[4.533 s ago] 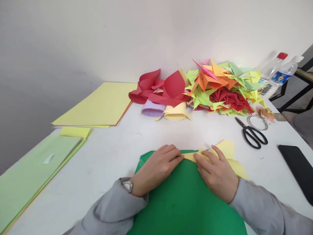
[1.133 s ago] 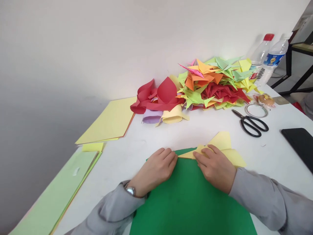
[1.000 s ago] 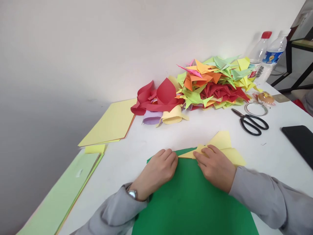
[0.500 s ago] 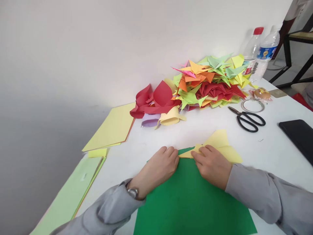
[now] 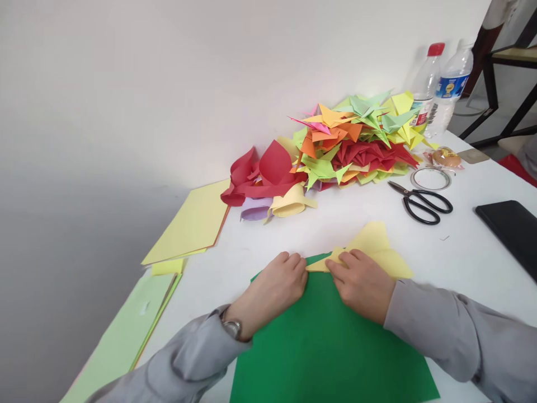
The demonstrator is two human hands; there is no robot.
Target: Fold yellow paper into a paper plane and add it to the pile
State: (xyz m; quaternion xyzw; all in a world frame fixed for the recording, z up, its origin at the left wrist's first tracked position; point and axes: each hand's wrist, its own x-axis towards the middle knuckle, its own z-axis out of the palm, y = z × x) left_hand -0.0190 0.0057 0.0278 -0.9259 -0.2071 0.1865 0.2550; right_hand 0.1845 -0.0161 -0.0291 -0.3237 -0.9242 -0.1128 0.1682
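Note:
A pale yellow folded paper (image 5: 373, 238) lies over the far edge of a green sheet of paper (image 5: 331, 341). Its narrow pointed end reaches left to my left hand (image 5: 279, 282), whose closed fingers pinch the tip. My right hand (image 5: 363, 282) is closed on the middle of the same paper, with the fingers pressing on its layers. To the right of that hand, wide flaps of the yellow paper spread out flat. Both palms and parts of the fold are hidden from me.
Behind stand a heap of folded paper shapes (image 5: 356, 140), red paper forms (image 5: 277, 168) and two plastic bottles (image 5: 425, 84). Scissors (image 5: 422, 204), a tape roll (image 5: 431, 178) and a black phone-like slab (image 5: 509, 229) lie right. Yellow sheets (image 5: 188, 218) and light green sheets (image 5: 130, 319) lie left.
The view has shifted slightly. Both hands keep their grip on the yellow paper, with hardly any movement of the fingers.

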